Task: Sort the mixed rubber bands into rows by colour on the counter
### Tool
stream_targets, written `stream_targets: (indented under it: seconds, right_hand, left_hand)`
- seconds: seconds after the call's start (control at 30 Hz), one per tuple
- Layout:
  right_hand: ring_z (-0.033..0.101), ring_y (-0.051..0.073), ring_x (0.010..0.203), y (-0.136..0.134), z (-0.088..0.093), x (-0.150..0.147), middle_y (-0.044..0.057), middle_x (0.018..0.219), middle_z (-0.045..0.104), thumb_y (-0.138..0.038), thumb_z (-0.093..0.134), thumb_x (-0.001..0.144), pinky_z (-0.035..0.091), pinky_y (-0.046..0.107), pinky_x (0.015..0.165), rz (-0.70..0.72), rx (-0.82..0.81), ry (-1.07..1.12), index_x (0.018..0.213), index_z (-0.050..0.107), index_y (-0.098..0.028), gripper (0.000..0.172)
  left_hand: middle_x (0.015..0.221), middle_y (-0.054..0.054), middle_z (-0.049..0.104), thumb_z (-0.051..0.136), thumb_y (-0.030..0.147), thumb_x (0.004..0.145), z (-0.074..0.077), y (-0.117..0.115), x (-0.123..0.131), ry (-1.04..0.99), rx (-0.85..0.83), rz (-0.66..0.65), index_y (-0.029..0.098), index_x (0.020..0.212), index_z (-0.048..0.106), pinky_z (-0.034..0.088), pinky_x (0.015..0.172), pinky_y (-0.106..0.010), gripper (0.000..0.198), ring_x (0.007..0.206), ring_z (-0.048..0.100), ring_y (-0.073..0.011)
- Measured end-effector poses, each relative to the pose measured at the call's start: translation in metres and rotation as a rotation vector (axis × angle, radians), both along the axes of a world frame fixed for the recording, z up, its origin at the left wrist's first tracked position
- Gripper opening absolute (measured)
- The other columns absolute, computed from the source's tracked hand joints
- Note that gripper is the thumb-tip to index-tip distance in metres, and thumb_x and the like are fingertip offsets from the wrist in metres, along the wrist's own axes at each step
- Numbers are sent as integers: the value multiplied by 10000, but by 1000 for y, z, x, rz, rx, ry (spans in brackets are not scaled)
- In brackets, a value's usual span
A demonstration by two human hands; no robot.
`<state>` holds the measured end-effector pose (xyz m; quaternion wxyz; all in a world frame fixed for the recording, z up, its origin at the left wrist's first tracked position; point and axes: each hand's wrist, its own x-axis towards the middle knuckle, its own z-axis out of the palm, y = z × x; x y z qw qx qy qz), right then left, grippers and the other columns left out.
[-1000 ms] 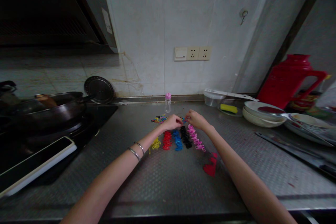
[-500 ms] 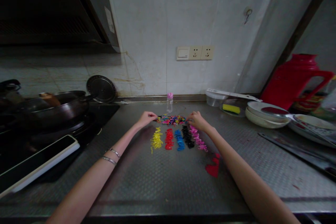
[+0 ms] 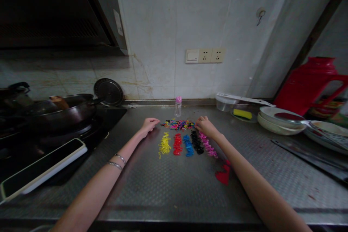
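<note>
A mixed pile of small coloured rubber bands (image 3: pixel 178 124) lies on the metal counter between my two hands. My left hand (image 3: pixel 148 126) is just off its left end, fingertips pressed together; anything in them is too small to make out. At the right end, my right hand (image 3: pixel 207 127) has its fingers curled down by the bands, fingertips partly hidden. Nearer me are separate rows of yellow bands (image 3: pixel 164 143), red bands (image 3: pixel 177 144), blue bands (image 3: pixel 188 145), black bands (image 3: pixel 197 142) and pink bands (image 3: pixel 208 145).
Behind the pile stands a small clear bottle with a pink cap (image 3: pixel 178 107). A red heart-shaped piece (image 3: pixel 223 177) lies by my right forearm. Pan (image 3: pixel 70 110) and phone-like device (image 3: pixel 45 168) are left; stacked bowls (image 3: pixel 280 125), yellow sponge (image 3: pixel 243 114) and red flask (image 3: pixel 304 85) are right.
My left hand has drawn slightly left, away from the mixed pile. My right hand stays at the pile's right end. The whole view has shifted a little.
</note>
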<state>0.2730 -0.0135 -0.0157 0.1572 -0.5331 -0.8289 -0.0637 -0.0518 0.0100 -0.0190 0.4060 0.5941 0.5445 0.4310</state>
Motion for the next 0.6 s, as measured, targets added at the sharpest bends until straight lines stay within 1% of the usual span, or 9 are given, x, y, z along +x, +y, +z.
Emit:
stream_targets:
  seconds: [0.1,0.2,0.37,0.43,0.6]
  right_hand:
    - [405,209,916,0,3,-1,112,926,509,-264,483,791,330,312,812,3,0,24,846,632,-151,194]
    - [422,202,902,-1,10,-6,105,921,523,-258,493,775,335,314,812,37,11,88,830,640,-148,191]
    - [479,165,848,-8,21,-27,66,849,575,-204,529,717,330,289,838,190,-49,164,733,660,-158,140]
    - [496,159,845,-12,23,-36,59,829,590,-179,527,703,331,272,841,233,-72,174,708,662,-157,137]
    - [506,167,875,-21,21,-47,64,850,601,-189,536,694,348,260,822,250,-124,157,715,666,-159,135]
  left_hand:
    - [558,33,460,596,402,613,1,0,-1,-68,-10,-6,114,848,616,151,348,-163,373,373,277,-10]
    - [540,45,433,598,396,605,4,-3,1,-61,-21,-2,111,826,614,147,346,-165,361,372,274,-11]
    - [497,54,408,596,396,607,3,-4,2,-10,-5,4,110,810,616,155,343,-168,351,364,278,-19]
    - [476,56,408,596,408,608,3,-4,2,24,-7,14,111,825,622,164,347,-170,368,358,273,-22]
    - [446,59,407,595,433,606,2,-4,3,68,-2,19,118,845,631,167,353,-174,397,349,269,-27]
